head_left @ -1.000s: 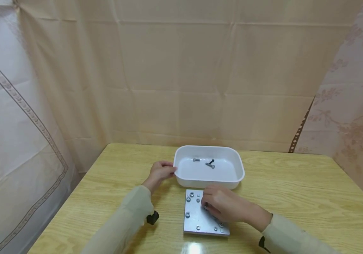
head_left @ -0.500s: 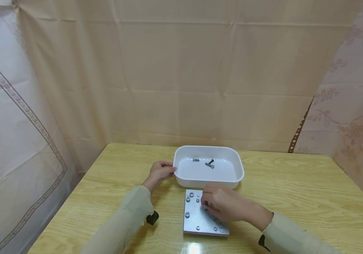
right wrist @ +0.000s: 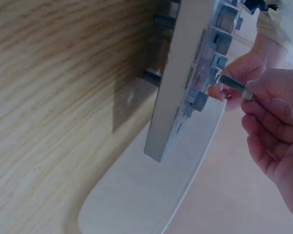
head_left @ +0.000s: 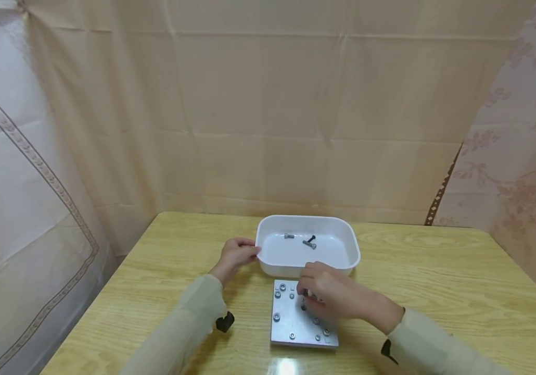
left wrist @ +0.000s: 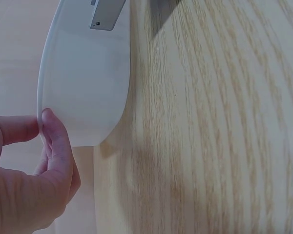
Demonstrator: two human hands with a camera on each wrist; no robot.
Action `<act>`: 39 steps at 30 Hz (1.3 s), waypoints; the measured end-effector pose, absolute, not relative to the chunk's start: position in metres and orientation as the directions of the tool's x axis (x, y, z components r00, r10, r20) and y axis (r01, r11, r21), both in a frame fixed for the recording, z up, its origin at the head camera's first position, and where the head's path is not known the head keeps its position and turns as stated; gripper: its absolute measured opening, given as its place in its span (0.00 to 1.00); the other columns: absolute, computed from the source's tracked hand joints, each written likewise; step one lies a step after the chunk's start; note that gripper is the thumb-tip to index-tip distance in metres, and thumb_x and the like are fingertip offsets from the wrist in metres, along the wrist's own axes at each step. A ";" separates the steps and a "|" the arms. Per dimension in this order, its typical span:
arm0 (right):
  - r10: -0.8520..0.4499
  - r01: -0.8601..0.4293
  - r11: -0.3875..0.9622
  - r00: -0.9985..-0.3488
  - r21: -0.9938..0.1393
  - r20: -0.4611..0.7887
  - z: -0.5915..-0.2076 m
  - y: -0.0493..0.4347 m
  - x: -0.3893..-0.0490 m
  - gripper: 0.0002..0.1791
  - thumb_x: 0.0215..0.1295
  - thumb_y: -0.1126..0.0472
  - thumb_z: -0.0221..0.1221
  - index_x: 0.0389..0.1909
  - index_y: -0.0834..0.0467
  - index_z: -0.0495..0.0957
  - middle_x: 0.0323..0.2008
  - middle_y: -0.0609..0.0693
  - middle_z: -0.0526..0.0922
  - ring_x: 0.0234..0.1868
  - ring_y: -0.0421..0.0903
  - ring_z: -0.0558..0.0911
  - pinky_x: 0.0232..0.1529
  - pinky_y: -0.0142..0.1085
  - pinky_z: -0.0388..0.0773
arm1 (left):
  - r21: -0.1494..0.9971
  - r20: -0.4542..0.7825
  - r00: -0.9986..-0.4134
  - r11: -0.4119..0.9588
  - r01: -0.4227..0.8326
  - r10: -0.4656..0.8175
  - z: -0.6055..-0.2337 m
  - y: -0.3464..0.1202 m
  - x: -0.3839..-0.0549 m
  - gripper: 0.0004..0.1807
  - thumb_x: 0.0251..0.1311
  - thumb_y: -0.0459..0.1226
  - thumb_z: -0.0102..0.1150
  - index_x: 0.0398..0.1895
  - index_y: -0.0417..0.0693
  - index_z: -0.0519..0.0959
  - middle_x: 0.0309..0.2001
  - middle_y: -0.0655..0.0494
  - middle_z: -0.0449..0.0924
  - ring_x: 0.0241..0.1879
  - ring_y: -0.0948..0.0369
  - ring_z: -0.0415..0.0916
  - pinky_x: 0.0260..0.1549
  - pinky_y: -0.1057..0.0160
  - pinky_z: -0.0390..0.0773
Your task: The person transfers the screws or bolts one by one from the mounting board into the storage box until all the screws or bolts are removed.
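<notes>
My left hand (head_left: 237,255) pinches the left rim of a white plastic tray (head_left: 277,270); the left wrist view shows thumb and fingers (left wrist: 56,141) either side of its edge. Over a silver metal plate (head_left: 286,325), my right hand (head_left: 329,291) holds a bolt (right wrist: 234,84) by its head between thumb and fingertips. Its thread points at the plate; whether the tip is clear of the hole I cannot tell. Several socket-head bolts (head_left: 276,316) sit in the plate. Threaded shanks (right wrist: 151,78) stick out of its underside in the right wrist view.
Inside the tray lie two silver bolts (head_left: 289,236) and a dark screw (head_left: 312,238). The tray stands directly behind the plate on a wood-grain table (head_left: 427,281). A beige cloth (head_left: 268,114) hangs behind the table's far edge.
My right hand has risen slightly from the plate, and a bolt near its right edge now shows beneath the hand. My left hand and the tray stay practically still.
</notes>
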State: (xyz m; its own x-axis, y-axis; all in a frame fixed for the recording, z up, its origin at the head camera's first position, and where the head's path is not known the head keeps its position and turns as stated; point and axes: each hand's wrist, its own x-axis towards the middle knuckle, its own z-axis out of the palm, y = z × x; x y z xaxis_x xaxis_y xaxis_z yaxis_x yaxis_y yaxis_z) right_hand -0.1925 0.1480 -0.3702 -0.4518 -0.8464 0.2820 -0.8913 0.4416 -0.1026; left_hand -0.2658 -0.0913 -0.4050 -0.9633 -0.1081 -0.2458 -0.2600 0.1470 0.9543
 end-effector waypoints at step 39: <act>-0.853 -0.885 0.440 -0.360 0.150 0.378 -0.357 0.142 -0.215 0.09 0.46 0.63 0.70 0.30 0.54 0.82 0.27 0.42 0.81 0.34 0.39 0.76 0.38 0.31 0.73 | 0.943 -0.268 -0.957 0.174 -0.285 -0.114 -0.406 -0.093 -0.267 0.16 0.57 0.30 0.63 0.48 0.33 0.78 0.45 0.40 0.80 0.34 0.59 0.79 0.41 0.62 0.85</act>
State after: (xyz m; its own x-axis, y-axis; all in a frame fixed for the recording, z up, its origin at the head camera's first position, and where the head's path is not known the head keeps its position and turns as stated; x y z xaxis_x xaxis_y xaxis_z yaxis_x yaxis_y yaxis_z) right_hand -0.2147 0.1420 -0.3567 -0.3597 -0.8530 0.3782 -0.8855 0.4399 0.1498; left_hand -0.2670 -0.0925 -0.4062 -0.9566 -0.1143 -0.2680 -0.2849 0.1740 0.9427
